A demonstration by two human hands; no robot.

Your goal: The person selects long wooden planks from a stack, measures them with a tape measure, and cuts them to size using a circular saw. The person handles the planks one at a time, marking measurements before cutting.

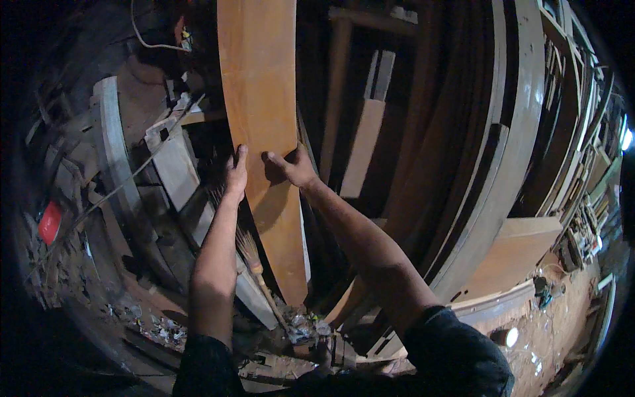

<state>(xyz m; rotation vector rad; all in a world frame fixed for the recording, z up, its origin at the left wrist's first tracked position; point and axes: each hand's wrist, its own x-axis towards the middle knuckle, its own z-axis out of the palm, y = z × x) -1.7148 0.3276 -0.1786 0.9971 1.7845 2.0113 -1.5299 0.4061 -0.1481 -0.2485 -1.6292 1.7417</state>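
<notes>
A long, wide orange-brown wooden plank (259,79) stands upright in front of me, its lower end down near the debris on the floor. My left hand (237,173) is closed on its left edge, thumb pointing up along it. On the opposite edge my right hand (296,168) grips the plank, with the thumb lying over the front face and the other fingers hidden behind the edge. Both hands are at about the same height. A short straw broom (255,263) leans just below my left hand, beside the plank.
Tall boards (522,99) lean in rows on the right, with a thick light plank (509,255) lower down. Scrap timber (175,165) and a curved grey board (118,145) fill the left. A red object (49,222) lies far left. Wood scraps and litter (307,325) cover the floor below.
</notes>
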